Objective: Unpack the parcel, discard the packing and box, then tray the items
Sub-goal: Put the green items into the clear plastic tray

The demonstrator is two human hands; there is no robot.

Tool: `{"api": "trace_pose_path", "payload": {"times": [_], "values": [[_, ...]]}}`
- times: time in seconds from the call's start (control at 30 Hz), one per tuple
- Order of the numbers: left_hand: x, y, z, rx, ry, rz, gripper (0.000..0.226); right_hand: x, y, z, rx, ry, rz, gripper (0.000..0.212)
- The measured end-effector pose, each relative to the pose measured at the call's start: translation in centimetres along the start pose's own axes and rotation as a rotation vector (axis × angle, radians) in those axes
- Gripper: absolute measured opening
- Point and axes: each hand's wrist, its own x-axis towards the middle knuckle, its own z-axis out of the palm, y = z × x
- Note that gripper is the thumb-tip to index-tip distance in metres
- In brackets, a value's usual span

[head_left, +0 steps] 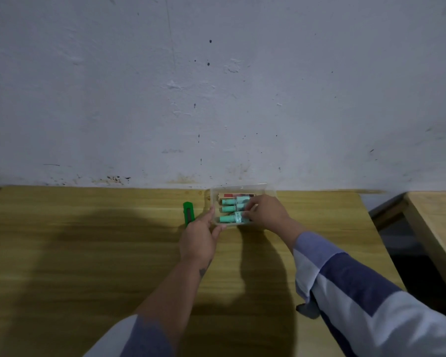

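A clear plastic tray [238,188] stands on the wooden table near the wall. Inside it lie three mint-green bottles [228,208] side by side and a flat red and tan packet [236,195] behind them. My left hand [200,239] grips the tray's near left corner, thumb on the front wall. My right hand [264,211] reaches into the tray from the right, and its fingertips pinch the nearest green bottle [229,218] at its right end.
A green utility knife [188,212] lies on the table just left of the tray. The table [88,240] butts against a stained white wall. A second wooden table [435,220] stands to the right across a dark gap.
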Motion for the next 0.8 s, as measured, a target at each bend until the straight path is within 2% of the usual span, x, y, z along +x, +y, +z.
{"api": "trace_pose_path", "payload": {"times": [0.33, 0.53, 0.6, 0.67, 0.73, 0.8], "values": [[-0.1, 0.3, -0.2, 0.04, -0.006, -0.002, 0.059, -0.3, -0.4, 0.1, -0.003, 0.043, 0.011, 0.009], [-0.1, 0.5, -0.2, 0.046, -0.007, -0.002, 0.058, 0.1, -1.0, 0.3, -0.131, -0.004, -0.019, 0.014], [-0.1, 0.6, -0.3, 0.042, -0.005, 0.0, 0.057, 0.3, -0.9, 0.1, -0.1, -0.032, -0.017, 0.017], [0.0, 0.6, -0.3, 0.042, 0.001, 0.005, 0.057, 0.5, -0.5, -0.1, -0.007, 0.018, 0.023, 0.015], [0.0, 0.6, -0.3, 0.037, 0.003, 0.007, 0.057, 0.6, 0.2, -0.2, 0.13, 0.163, 0.118, 0.009], [0.0, 0.5, -0.2, 0.018, -0.005, 0.004, 0.057, 0.8, 0.4, -0.1, 0.182, 0.207, 0.169, 0.016]]}}
